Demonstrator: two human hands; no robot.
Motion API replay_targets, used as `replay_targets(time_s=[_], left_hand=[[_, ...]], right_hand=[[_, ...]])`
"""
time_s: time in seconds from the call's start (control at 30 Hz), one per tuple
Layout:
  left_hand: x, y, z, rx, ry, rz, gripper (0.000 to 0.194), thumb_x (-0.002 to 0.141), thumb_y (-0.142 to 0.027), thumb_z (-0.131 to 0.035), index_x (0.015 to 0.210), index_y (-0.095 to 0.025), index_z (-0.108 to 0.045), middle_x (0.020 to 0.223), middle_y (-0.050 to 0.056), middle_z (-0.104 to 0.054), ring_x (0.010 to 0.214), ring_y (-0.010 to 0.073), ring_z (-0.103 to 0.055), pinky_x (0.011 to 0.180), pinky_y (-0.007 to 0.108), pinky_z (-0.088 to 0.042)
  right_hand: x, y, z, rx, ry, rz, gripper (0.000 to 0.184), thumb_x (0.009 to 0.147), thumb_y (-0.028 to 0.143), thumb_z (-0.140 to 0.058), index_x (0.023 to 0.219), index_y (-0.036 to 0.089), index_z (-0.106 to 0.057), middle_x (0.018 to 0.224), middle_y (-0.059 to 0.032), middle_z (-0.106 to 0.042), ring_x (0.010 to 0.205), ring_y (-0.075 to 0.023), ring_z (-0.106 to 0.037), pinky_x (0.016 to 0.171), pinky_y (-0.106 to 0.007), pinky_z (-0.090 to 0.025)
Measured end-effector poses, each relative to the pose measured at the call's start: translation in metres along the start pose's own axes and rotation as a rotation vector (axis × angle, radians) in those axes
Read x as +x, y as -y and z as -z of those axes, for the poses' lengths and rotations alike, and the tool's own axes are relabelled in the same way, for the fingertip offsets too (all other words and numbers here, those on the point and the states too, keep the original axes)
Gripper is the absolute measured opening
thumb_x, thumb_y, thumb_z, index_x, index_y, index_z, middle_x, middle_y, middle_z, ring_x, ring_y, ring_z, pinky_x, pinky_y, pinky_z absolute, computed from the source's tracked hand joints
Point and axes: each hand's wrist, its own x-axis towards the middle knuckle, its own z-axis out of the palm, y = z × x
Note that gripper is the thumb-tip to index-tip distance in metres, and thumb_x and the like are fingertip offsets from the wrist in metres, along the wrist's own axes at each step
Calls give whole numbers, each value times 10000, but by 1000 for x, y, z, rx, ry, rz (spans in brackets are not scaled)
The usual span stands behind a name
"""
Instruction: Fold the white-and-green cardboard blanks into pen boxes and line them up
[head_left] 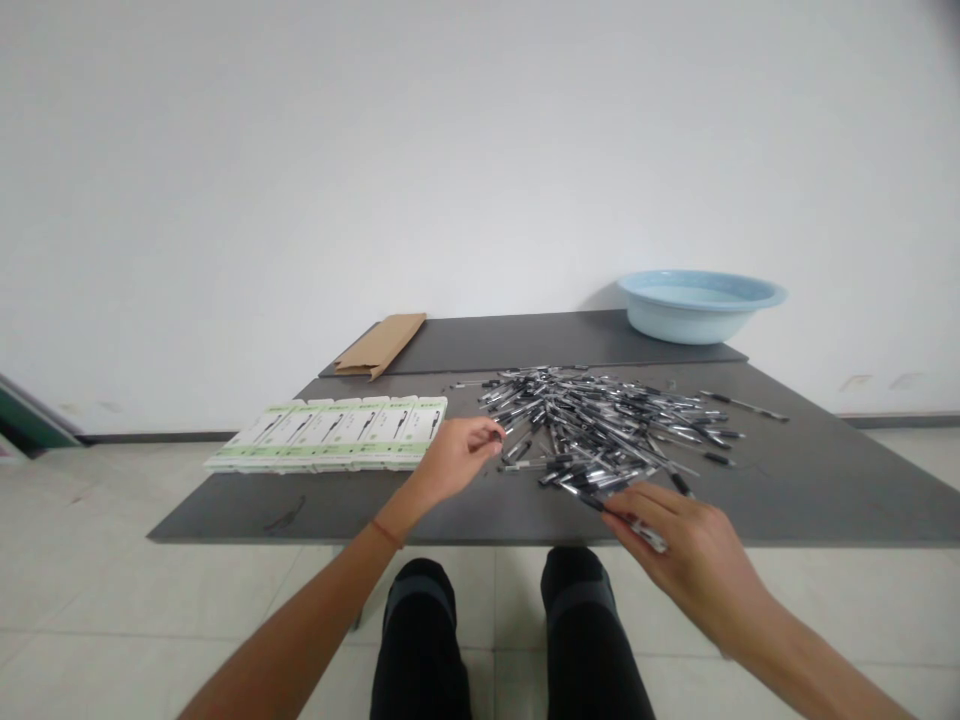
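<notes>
A large heap of black-and-clear pens [600, 420] lies loose on the grey table. My right hand [686, 535] is closed around a pen [581, 496] at the heap's near edge. The dark end of that pen points toward the heap, and its clear end shows below my fingers. At the left side of the heap, my left hand [457, 455] has thumb and fingers pinched together. Something small and dark shows at those fingertips, too small to name. Left of this hand, flat white-and-green boxes [330, 435] with pen pictures lie in a row.
A flat brown paper bag [382, 343] lies at the table's back left. A light blue basin [697, 305] stands at the back right, near the white wall. The grey table [810, 470] has its front edge just beyond my knees.
</notes>
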Motion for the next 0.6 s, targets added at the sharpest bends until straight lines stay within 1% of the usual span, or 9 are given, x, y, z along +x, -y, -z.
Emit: replay_targets(time_s=[0.07, 0.13, 0.27, 0.33, 0.43, 0.53, 0.6], left_hand=[[-11, -6, 1, -89, -15, 35, 202, 964, -249, -605, 1113, -151, -699, 957, 90, -809, 887, 202, -782, 815, 300, -606], [-22, -11, 2, -148, -24, 60, 204, 960, -286, -627, 1098, -149, -689, 957, 95, -813, 856, 196, -786, 784, 291, -613], [-43, -24, 4, -240, -46, 89, 183, 932, -308, -685, 1024, -154, -721, 934, 80, -811, 841, 190, -778, 774, 285, -615], [-51, -30, 6, -219, -84, 57, 160, 912, -302, -720, 991, -171, -766, 933, 65, -805, 852, 183, -766, 787, 277, -606], [-62, -41, 7, -127, -170, 6, 138, 898, -295, -744, 986, -214, -813, 950, 43, -802, 837, 167, -752, 781, 263, -606], [-72, -52, 8, -120, -226, 35, 156, 891, -279, -740, 1015, -227, -820, 933, 28, -819, 823, 173, -775, 790, 269, -634], [-77, -59, 8, -116, -249, 53, 147, 877, -275, -752, 997, -228, -823, 909, 20, -829, 816, 184, -792, 797, 277, -652]], right_hand=[[2, 2, 0, 24, 14, -13, 174, 1039, 270, -582, 1013, 219, -746, 961, -60, -789, 772, -209, -766, 724, -312, -587], [5, 5, -1, 42, 28, -17, 160, 1035, 260, -587, 1017, 223, -742, 960, -56, -782, 775, -205, -759, 735, -311, -583], [10, 15, -6, 63, 36, 13, 156, 1036, 229, -576, 1016, 215, -731, 950, -54, -770, 759, -189, -743, 729, -298, -571], [12, 21, -9, 53, 51, 44, 167, 1042, 210, -557, 1029, 210, -723, 953, -58, -761, 765, -187, -736, 716, -296, -565], [13, 29, -12, 18, 98, 104, 185, 1053, 194, -521, 1058, 202, -705, 959, -68, -743, 796, -198, -725, 712, -308, -565], [13, 32, -12, -4, 140, 135, 217, 1077, 194, -469, 1088, 189, -686, 980, -78, -732, 817, -204, -722, 715, -320, -576], [12, 31, -13, -9, 120, 134, 233, 1086, 193, -449, 1124, 181, -678, 1015, -89, -734, 826, -204, -728, 714, -319, -586]])
